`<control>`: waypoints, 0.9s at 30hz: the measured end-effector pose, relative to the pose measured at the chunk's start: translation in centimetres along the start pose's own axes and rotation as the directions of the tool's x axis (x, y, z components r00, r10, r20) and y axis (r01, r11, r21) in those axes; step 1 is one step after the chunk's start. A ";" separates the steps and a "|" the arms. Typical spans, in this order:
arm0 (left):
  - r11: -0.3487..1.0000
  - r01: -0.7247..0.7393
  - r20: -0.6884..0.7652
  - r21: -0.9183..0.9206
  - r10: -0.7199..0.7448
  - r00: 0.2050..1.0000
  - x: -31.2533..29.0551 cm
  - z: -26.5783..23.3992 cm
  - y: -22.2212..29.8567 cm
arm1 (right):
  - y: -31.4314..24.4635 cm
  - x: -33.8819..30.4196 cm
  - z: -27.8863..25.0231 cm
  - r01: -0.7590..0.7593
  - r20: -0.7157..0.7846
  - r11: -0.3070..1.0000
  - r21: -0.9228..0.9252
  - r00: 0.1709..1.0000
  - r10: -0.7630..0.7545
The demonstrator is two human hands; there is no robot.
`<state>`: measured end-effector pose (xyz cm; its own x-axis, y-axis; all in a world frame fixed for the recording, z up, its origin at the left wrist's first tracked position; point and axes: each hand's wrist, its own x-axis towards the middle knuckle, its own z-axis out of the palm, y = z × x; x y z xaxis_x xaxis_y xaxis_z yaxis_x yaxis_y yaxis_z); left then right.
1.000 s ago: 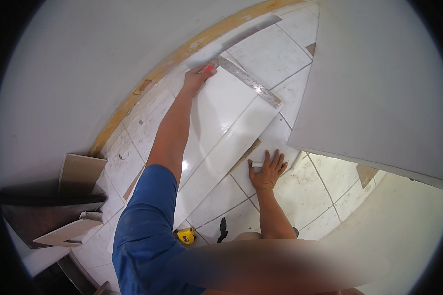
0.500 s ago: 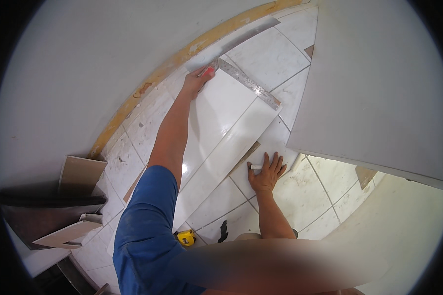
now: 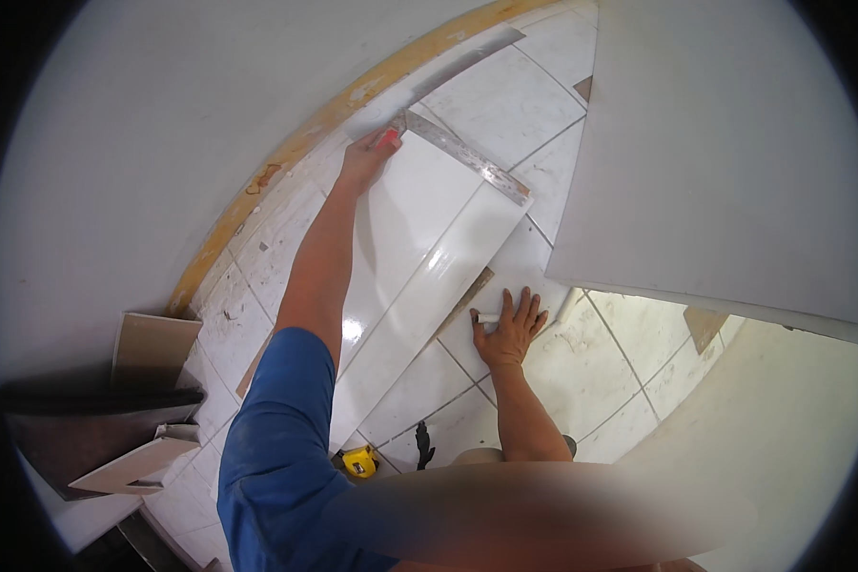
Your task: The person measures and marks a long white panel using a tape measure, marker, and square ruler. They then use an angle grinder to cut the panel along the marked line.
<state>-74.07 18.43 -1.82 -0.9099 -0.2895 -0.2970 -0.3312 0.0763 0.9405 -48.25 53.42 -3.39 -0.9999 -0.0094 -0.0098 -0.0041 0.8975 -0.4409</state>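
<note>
My left hand (image 3: pixel 367 155) reaches to the far end of a glossy white tile (image 3: pixel 415 195), closed around a small red object (image 3: pixel 388 139). That object's kind is partly hidden by my fingers. It sits at the upper end of a worn metal straightedge (image 3: pixel 467 158), which lies across the tile. A narrower glossy white strip (image 3: pixel 429 286) runs along the tile's right side. On the floor to the right, my right hand (image 3: pixel 508 332) rests palm down with fingers spread. A short white stick-like piece (image 3: pixel 487 318) shows beside its thumb; I cannot tell whether it is held.
A yellow tape measure (image 3: pixel 359 462) and a black object (image 3: pixel 423 445) lie near me on the tiled floor (image 3: pixel 505 95). Tile offcuts (image 3: pixel 154 351) lean at left. A long grey strip (image 3: pixel 467 65) lies by the wall. A large pale panel (image 3: pixel 715 172) stands at right.
The whole view has shifted slightly, moving the scene a little to the left. Both hands keep nearly the same places on the tile and the floor.
</note>
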 end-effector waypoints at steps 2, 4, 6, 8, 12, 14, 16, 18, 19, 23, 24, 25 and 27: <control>0.995 -0.075 -0.019 0.065 0.077 0.997 -0.4 0.3 -0.1 | 0.0 0.2 -0.1 0.001 -0.004 1.000 -0.013 1.000 -0.001; 0.983 -0.106 -0.055 0.152 0.116 0.992 -0.9 0.7 0.3 | 0.0 0.2 -0.1 -0.006 0.004 1.000 -0.029 1.000 0.006; 0.961 -0.090 -0.118 0.261 0.124 0.985 -1.2 0.8 0.4 | 0.0 0.2 0.0 -0.013 0.021 0.999 -0.043 1.000 0.014; 0.955 -0.110 -0.094 0.275 0.140 0.986 -1.0 0.3 0.3 | -0.3 0.1 -0.1 -0.013 0.036 0.999 -0.044 0.999 0.015; 0.965 -0.092 -0.062 0.244 0.110 0.992 -1.4 1.8 1.2 | 0.4 0.2 -0.3 -0.038 0.039 0.996 -0.075 0.998 0.041; 0.982 -0.074 -0.108 0.176 0.094 0.990 0.0 -0.8 0.1 | -0.5 0.1 0.0 0.002 0.016 0.999 -0.047 1.000 -0.001; 0.996 -0.073 -0.115 0.048 0.078 0.990 0.1 -1.2 0.3 | -0.4 -0.1 0.2 0.010 -0.002 0.998 -0.054 1.000 -0.010; 0.989 -0.086 -0.126 -0.116 0.071 0.990 -0.4 -1.8 1.3 | -0.3 -0.1 0.3 0.021 -0.004 0.998 -0.065 1.000 -0.021; 0.989 -0.096 -0.110 -0.114 0.084 0.990 -1.3 -1.7 2.1 | -0.1 -0.1 0.2 0.008 0.013 0.997 -0.072 1.000 -0.007; 0.994 -0.110 -0.089 -0.018 0.108 0.990 -10.1 -2.0 4.6 | 0.5 0.1 -0.2 -0.034 0.050 0.996 -0.081 0.998 0.038; 0.994 -0.103 -0.102 0.030 0.106 0.989 -13.3 -2.6 4.7 | 0.5 0.1 -0.2 -0.037 0.056 0.996 -0.075 0.998 0.042; 0.997 -0.078 -0.104 0.027 0.081 0.991 -16.2 -3.9 3.9 | 0.5 0.0 -0.3 -0.024 0.083 0.995 -0.102 0.996 0.033; 1.000 -0.012 -0.119 -0.018 0.010 0.993 -22.3 -7.0 1.5 | 0.6 -0.1 -0.4 0.007 0.136 0.989 -0.150 0.991 0.014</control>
<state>-52.55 18.35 7.35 -0.8772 -0.3999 -0.2659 -0.3158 0.0631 0.9467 -48.16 54.12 -3.26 -0.9888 -0.0569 -0.1379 -0.0128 0.9534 -0.3015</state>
